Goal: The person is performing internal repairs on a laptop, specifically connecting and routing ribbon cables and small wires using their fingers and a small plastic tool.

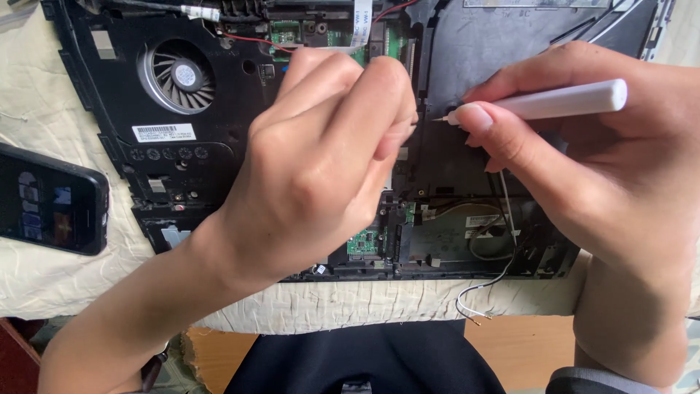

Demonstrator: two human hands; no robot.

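Note:
An opened black laptop chassis [182, 175] lies bottom-up on a cream cloth, its cooling fan [177, 76] and green circuit boards [362, 241] exposed. My left hand [321, 160] hovers over the middle of the chassis with fingers curled together, pinching at something near the centre that I cannot make out. My right hand [583, 160] grips a white pen-shaped screwdriver [561, 102], its thin tip pointing left toward my left fingertips.
A black smartphone [47, 201] with a lit screen lies on the cloth at the left. Loose black and white wires [485, 288] hang over the front edge of the cloth-covered table [350, 303]. A ribbon cable [361, 22] sits at the top.

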